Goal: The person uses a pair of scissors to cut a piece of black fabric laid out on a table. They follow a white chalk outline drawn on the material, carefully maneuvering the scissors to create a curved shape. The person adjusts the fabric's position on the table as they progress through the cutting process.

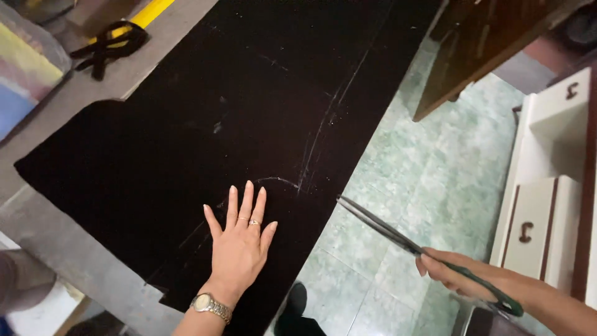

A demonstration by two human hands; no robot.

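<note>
A large piece of black fabric (249,106) lies spread over a grey table (68,249), with white chalk lines drawn across it. My left hand (239,239) rests flat on the fabric near its front edge, fingers apart, a ring on one finger and a watch at the wrist. My right hand (460,277) is off the table's right side and grips long scissors (385,230) with green handles. The blades are closed or nearly so, and their tip touches the fabric's right edge close to the chalk lines.
Green-white floor tiles (435,168) show to the right of the table. A white drawer unit with dark handles (547,205) stands at far right, dark wooden furniture (479,43) above it. A black strip (109,46) and a yellow band lie at the table's far left.
</note>
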